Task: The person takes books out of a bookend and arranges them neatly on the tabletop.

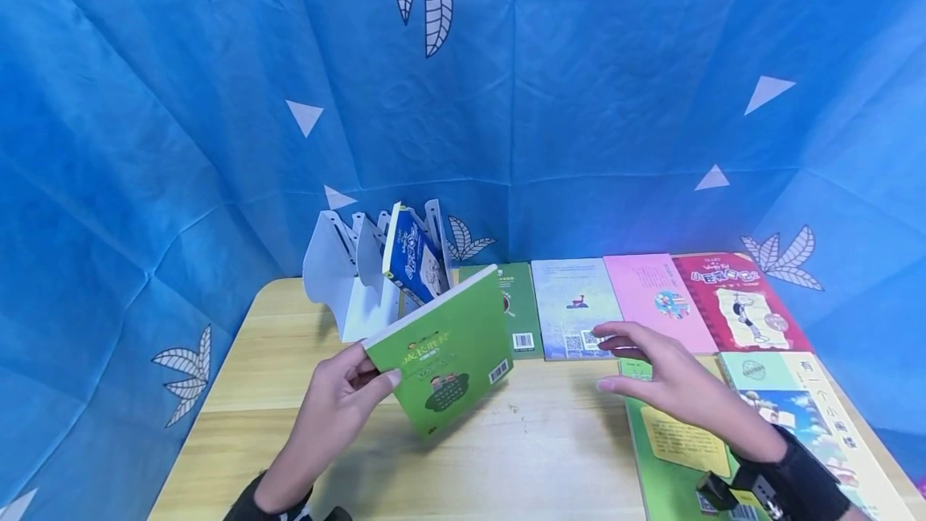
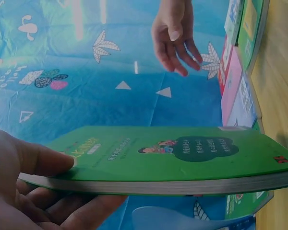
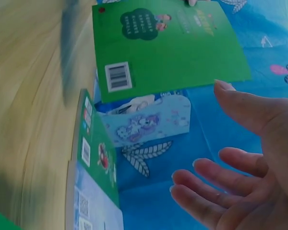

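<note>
A green book [image 1: 452,352] is tilted in the air above the table, its barcode side facing up toward me. My left hand [image 1: 338,396] pinches it at the left edge, thumb on the cover and fingers underneath, as the left wrist view also shows. Over the row of books on the right hovers my right hand [image 1: 669,380], fingers loosely spread and holding nothing. Behind the green book stands a white book rack [image 1: 347,280]. One blue book [image 1: 418,256] leans upright in its right-hand part.
Along the back lie a dark green book [image 1: 524,312], a pale blue book [image 1: 575,304], a pink book [image 1: 658,300] and a red book [image 1: 748,304]. Nearer on the right are another green book [image 1: 651,457] and a picture-covered book [image 1: 817,416]. Blue cloth [image 1: 579,103] hangs behind the table.
</note>
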Tool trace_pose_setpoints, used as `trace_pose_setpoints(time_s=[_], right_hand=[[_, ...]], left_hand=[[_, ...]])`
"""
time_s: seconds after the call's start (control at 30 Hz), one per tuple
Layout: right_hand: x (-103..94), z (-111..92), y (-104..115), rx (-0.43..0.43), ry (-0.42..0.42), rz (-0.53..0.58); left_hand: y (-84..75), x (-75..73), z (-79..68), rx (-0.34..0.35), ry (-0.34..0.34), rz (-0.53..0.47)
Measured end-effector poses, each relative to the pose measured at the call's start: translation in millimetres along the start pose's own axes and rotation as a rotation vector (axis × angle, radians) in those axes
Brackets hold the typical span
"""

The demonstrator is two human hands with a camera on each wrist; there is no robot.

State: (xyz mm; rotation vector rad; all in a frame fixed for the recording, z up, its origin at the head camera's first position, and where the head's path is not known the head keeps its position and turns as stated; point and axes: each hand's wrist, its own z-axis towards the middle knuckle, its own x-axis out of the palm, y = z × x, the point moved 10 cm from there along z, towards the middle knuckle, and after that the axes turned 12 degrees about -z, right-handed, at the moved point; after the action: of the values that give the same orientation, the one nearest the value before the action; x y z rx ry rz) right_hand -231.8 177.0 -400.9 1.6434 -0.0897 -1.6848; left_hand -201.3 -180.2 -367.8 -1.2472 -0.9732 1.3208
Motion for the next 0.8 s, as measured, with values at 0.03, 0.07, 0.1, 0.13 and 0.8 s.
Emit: trace_pose_setpoints(time_s=[0.03, 0.07, 0.1, 0.13, 0.8], right_hand=[[1.2, 1.1, 1.3, -0.003, 0.003, 0.015], [2.4, 2.4, 2.6, -0.007, 0.005, 0.032], [3.6, 3.6, 3.8, -0.011, 0.006, 0.047], [4.8, 4.8, 5.1, -0.014, 0.007, 0.059], [28.2, 20.6, 35.0, -0.09, 0.065, 0.196]], left_hand=[[1.6, 2.0, 0.9, -0.013, 0.008, -0.007], [2.8, 4.0, 1.7, -0.022, 0.018, -0.012], [3.6, 6.1, 2.6, -0.026, 0.029, -0.015], [4.4, 8.3, 3.4, -0.03, 0.042, -0.018], [8.8, 51.7, 8.3, -0.02, 0.294, -0.078]])
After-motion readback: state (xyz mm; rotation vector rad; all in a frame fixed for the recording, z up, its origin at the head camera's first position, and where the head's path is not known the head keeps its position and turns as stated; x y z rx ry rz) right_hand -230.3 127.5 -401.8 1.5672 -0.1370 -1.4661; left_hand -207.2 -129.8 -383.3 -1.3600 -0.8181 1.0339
